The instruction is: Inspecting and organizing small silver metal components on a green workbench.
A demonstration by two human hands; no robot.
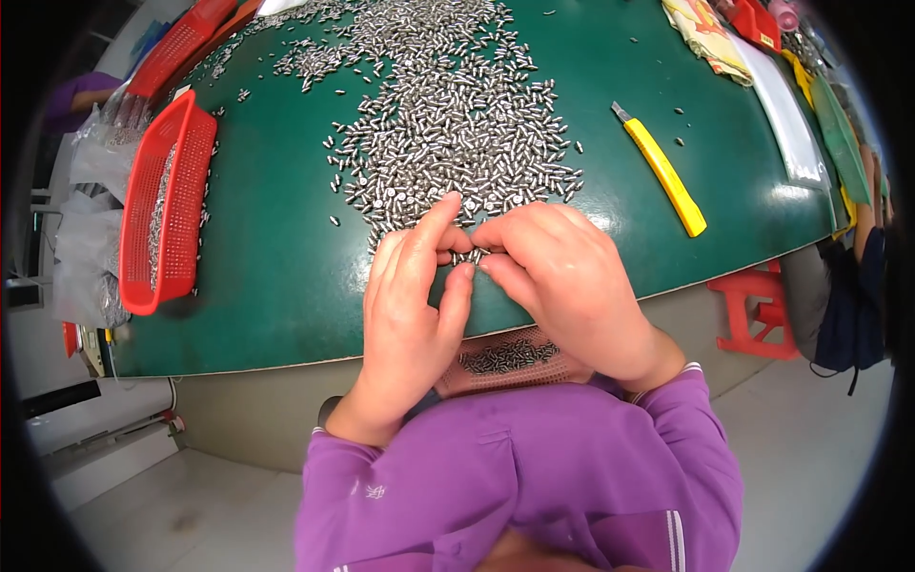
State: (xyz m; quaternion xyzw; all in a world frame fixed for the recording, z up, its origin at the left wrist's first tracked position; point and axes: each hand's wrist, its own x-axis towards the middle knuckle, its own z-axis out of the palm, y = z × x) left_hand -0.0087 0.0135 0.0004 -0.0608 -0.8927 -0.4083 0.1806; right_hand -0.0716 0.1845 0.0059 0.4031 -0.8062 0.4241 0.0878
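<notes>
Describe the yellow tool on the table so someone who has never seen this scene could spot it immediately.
Start from the green table and the big heap of small metal pins in its middle. To the right of the heap, beyond the right hand, lies a utility knife, set apart from the pins. It is the only long, bright yellow thing there, with a grey blade tip.

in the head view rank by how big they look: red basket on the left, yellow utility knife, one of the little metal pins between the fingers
1. Red basket, the largest by far.
2. Yellow utility knife, long but thin.
3. Metal pins pinched between the left hand and right hand; a single one is tiny.
Fisheye bending stretches things near the rim, but the order is clear.
</notes>
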